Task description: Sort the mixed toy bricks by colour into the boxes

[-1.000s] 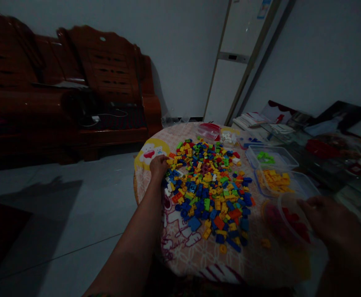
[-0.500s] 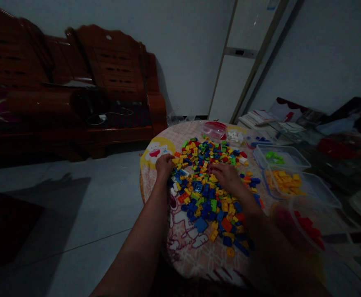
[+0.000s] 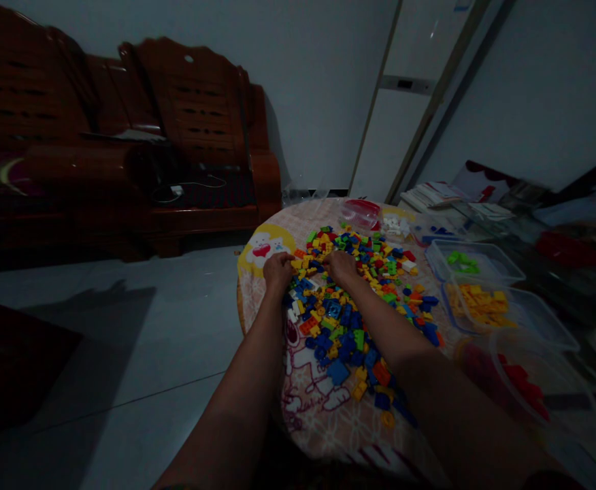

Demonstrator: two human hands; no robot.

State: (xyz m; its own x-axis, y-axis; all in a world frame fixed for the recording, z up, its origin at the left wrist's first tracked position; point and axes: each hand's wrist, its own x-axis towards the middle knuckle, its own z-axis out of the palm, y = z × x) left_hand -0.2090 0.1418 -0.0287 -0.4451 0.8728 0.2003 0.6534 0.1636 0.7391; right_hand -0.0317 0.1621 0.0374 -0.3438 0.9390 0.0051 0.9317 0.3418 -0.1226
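A heap of toy building bricks (image 3: pixel 346 327) in yellow, blue, green, orange, red and white is spread over a round table with a patterned cloth (image 3: pixel 328 435). At the heap's left edge is my left hand (image 3: pixel 277 271), its fingers curled together beside some yellow bricks. My right hand (image 3: pixel 341 267) reaches into the upper middle of the heap, fingers bent down and close together among the bricks. Dim light and the hands themselves hide whatever is between the fingertips of either one.
Clear plastic boxes stand along the right side: one with green bricks (image 3: pixel 462 262), one with yellow bricks (image 3: pixel 482 304), one with red bricks (image 3: pixel 525 388). Farther back are a red-and-clear container (image 3: pixel 362 212) and white bricks (image 3: pixel 396 223). A wooden sofa (image 3: pixel 201 122) is behind, left.
My right hand has moved left across the heap, closer to my left hand. My left hand stays at the heap's left edge. The whole view has shifted slightly.
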